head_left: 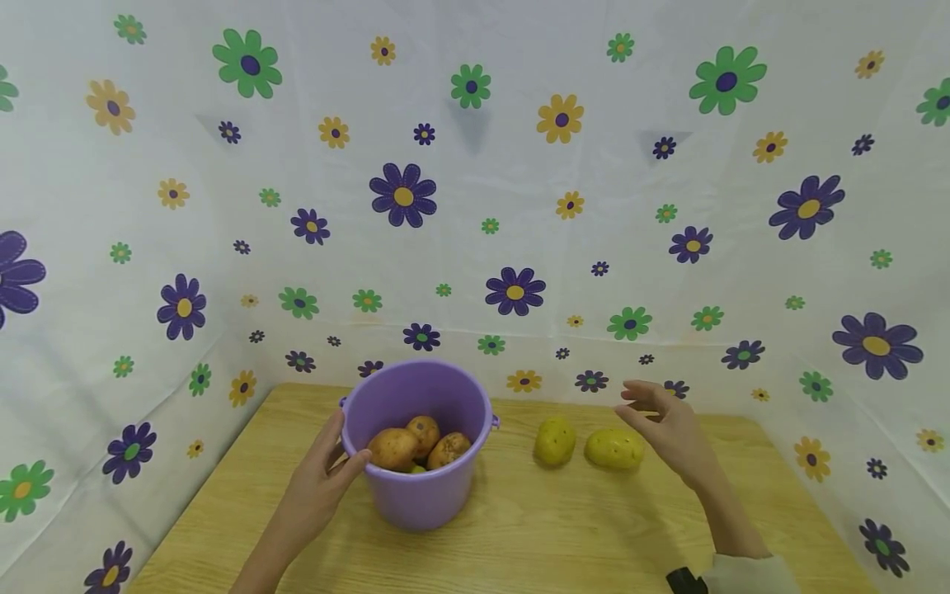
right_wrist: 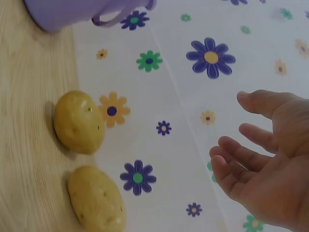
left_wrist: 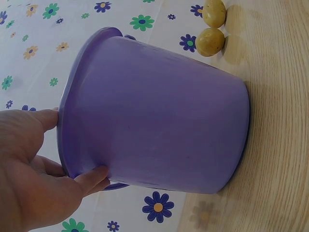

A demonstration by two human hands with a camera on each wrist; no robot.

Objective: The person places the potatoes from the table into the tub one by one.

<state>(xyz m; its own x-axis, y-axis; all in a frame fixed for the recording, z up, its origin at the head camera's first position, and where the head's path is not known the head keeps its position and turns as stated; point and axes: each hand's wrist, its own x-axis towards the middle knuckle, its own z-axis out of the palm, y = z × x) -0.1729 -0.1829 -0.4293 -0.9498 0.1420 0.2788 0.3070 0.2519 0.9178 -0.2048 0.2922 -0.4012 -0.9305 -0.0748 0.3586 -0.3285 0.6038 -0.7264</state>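
Note:
A purple bucket (head_left: 416,495) stands upright on the wooden table, left of the middle. Brown potatoes (head_left: 394,450) lie inside it, with a bit of something yellow-green (head_left: 417,469) showing below them. My left hand (head_left: 315,487) holds the bucket's rim at the left; in the left wrist view its thumb and fingers are at the rim and outer wall (left_wrist: 145,116). Two yellowish potatoes (head_left: 555,441) (head_left: 614,448) lie side by side on the table, right of the bucket. Above the right one, my right hand (head_left: 671,433) hovers with fingers loosely bent and nothing in them.
The wooden table (head_left: 534,536) ends at the back against a white flowered cloth (head_left: 460,256), which also hangs at the left and right. The bucket's handle (right_wrist: 118,17) hangs down its side in the right wrist view.

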